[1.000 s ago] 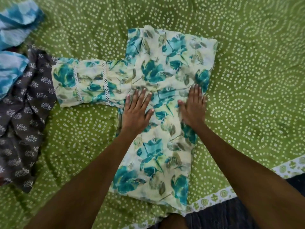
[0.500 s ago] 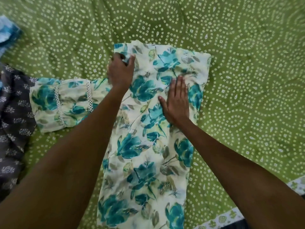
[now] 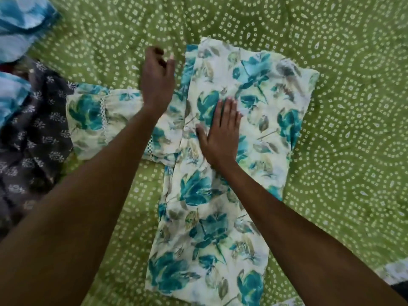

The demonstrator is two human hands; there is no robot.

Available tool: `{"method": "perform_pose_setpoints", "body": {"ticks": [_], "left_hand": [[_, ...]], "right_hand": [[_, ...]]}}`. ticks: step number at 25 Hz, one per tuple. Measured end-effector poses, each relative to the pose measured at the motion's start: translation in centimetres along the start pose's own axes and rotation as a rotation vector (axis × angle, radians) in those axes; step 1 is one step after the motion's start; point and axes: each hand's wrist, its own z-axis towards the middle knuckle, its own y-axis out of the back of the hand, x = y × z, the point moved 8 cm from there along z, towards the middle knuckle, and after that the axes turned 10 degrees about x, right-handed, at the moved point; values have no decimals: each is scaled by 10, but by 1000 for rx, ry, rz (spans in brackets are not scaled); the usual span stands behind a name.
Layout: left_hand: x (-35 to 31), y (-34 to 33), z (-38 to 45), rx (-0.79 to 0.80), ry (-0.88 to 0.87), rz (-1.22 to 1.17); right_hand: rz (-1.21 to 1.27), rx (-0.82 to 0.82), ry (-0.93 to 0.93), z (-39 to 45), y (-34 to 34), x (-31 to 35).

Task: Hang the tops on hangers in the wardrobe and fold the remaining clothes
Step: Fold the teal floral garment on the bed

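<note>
Lying flat on the green bedspread with white dotted circles (image 3: pixel 331 151) is a cream cotton top printed with teal flowers and grey-green leaves (image 3: pixel 254 96), partly folded so that its body forms a long strip running toward the camera. Its one visible sleeve, trimmed with two bands of white lace (image 3: pixel 101 120), stretches out to the left, and the sleeve's cuff end overlaps the edge of a dark grey garment with small white floral sprigs (image 3: pixel 28 140).

The right hand (image 3: pixel 220 133) presses palm down on the middle of the floral top, fingers straight and close together, thumb spread out to the left. The left hand (image 3: pixel 157 78) hovers above the bedspread just beside the top's upper left edge, over where the sleeve joins the body; its fingers are loosely curled and somewhat blurred, and nothing is seen between them. Its forearm crosses over the sleeve.

At the far left, beyond the grey garment, lies a bundle of blue and white tie-dyed cloth (image 3: pixel 19 23). A white-patterned border of the bedspread shows at the lower right corner.
</note>
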Motion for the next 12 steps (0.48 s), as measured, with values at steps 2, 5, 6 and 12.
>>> {"method": "perform_pose_setpoints", "body": {"ticks": [2,5,6,12], "left_hand": [[29,32,-37,-32,-20,-5],[65,52,-97,81,-64,342],[79,61,-116,81,-34,474],[128,117,-174,-90,610,324]], "right_hand": [[-71,25,134,-5,-10,31],[-78,23,85,-2,-12,53],[-74,46,108,-4,-17,67],[-124,289,397,-27,-63,168]]}}
